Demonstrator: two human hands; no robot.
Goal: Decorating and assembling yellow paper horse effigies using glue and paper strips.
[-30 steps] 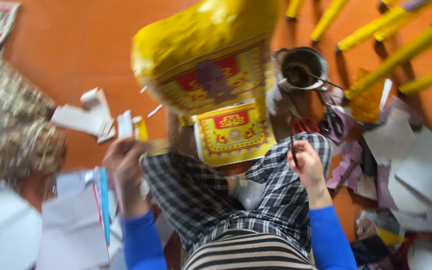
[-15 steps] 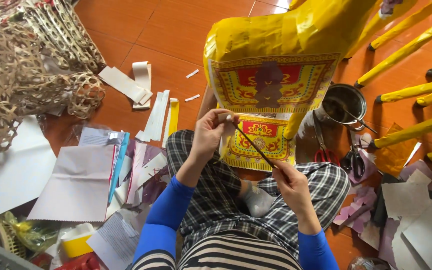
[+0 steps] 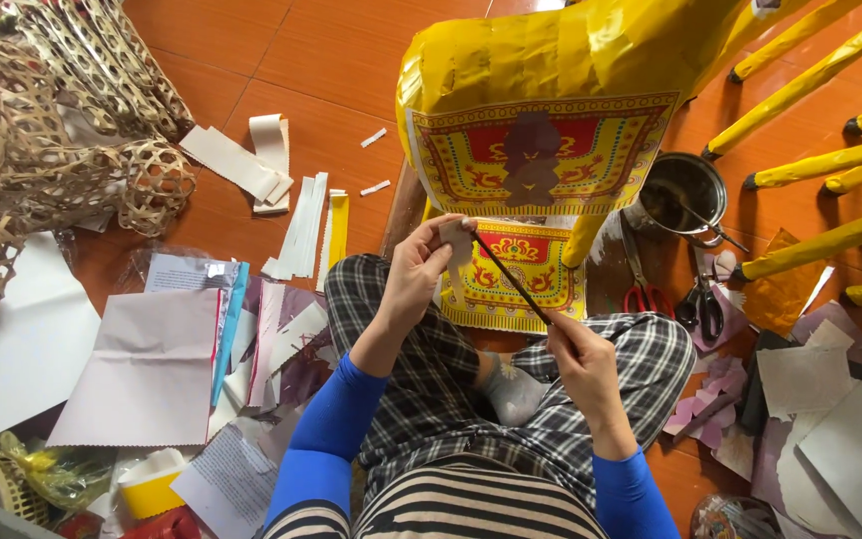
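The left hand (image 3: 421, 269) pinches a pale paper strip (image 3: 454, 250) between its fingers, held up over the lap so the brush (image 3: 511, 281) can reach it. The right hand (image 3: 581, 364) grips the brush handle, tip touching the strip. The glue pot (image 3: 685, 190) and scissors (image 3: 702, 299) lie near on the floor (image 3: 331, 60), beside the yellow paper figure (image 3: 551, 70).

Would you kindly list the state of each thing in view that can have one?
left hand: pinching a small paper strip
right hand: gripping a thin brush
metal pot: open, stick inside
red-handled scissors: lying shut
black-handled scissors: lying on floor
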